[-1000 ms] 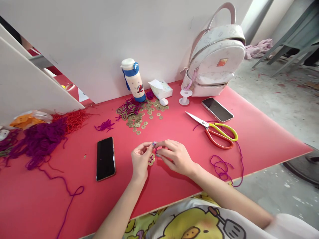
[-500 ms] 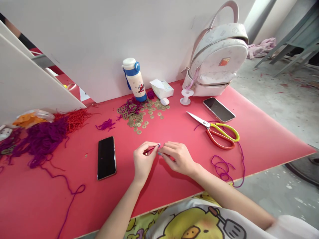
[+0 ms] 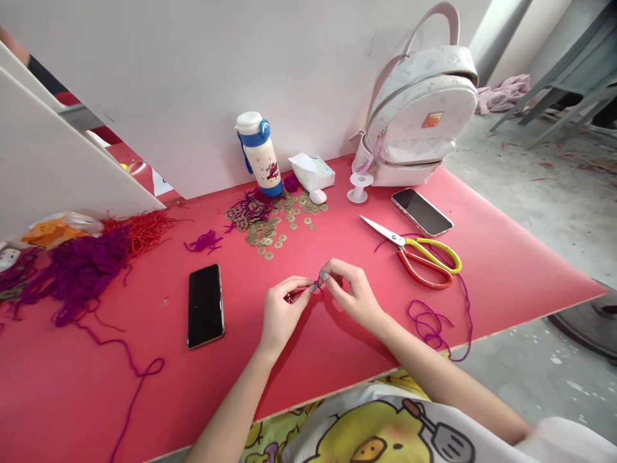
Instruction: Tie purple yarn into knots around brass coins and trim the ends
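Observation:
A short purple cord (image 3: 319, 286) runs between my two hands over the red tabletop, with a small loop showing. My left hand (image 3: 285, 313) is closed, thumb and forefinger pinching the cord. Thumb and forefinger of my right hand (image 3: 354, 297) pinch the other part of it, slightly higher. Whether a coin is inside the left fingers cannot be made out. Beyond the hands lie many brass-coloured holed coins (image 3: 265, 233), some tied with purple cord. Scissors (image 3: 409, 249) with yellow and red handles rest to the right, beside a loose purple cord (image 3: 428, 325).
A black phone (image 3: 205, 305) lies left of my hands, another phone (image 3: 422, 211) at the right. Behind stand a bottle (image 3: 260, 154), a tissue pack (image 3: 312, 172), a white spool (image 3: 360, 188) and a backpack (image 3: 419, 122). Purple yarn (image 3: 81, 267) and red yarn (image 3: 144, 233) are heaped left.
My right hand has turned and lifted a little, its fingertips moving slightly right, away from the left. More of the cord now shows between the hands.

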Motion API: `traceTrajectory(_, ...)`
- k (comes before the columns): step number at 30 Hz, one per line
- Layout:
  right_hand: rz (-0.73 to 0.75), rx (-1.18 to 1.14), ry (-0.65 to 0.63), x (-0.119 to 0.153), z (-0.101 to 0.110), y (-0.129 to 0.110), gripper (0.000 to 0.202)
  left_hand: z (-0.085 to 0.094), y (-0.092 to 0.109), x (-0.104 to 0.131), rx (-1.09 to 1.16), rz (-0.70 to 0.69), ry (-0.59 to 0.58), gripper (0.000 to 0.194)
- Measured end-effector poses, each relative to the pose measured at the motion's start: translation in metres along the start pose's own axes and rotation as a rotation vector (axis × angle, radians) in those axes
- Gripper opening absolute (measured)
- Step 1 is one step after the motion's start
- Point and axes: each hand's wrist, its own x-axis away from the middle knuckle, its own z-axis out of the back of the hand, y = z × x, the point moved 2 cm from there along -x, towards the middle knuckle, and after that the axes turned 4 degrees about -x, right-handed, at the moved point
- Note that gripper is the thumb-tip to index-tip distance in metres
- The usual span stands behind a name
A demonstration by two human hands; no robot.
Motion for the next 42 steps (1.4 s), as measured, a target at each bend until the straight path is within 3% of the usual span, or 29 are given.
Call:
traceTrajectory(6,0.068,0.019,0.022,0.000,0.001,0.005,0.022,0.002,0.001,0.001,-0.007,-0.014,0.030,0.012)
traceTrajectory(22,-0.025,-0.141,0.034,-0.005,0.005,0.011,0.007,0.005,0.003,0.003,-0.112,-0.177,0.085,0.012)
traceTrajectory(27,-0.069,-0.149,-0.024,-0.006,0.006,0.012,0.007,0.009,0.003,-0.001,-0.109,-0.213,0.023,0.012)
traceTrajectory(34,-0.144,-0.141,-0.184,-0.006,0.009,0.014,0.011,0.014,-0.003,-0.007,-0.059,-0.164,-0.125,0.011)
traceTrajectory(39,-0.178,-0.347,-0.284,-0.006,0.010,0.012,0.026,0.013,-0.004,-0.009,0.105,-0.129,-0.230,0.020)
traceTrajectory(42,-0.232,-0.464,-0.288,-0.006,0.008,0.014,0.028,0.012,-0.006,-0.010,0.149,-0.117,-0.227,0.025)
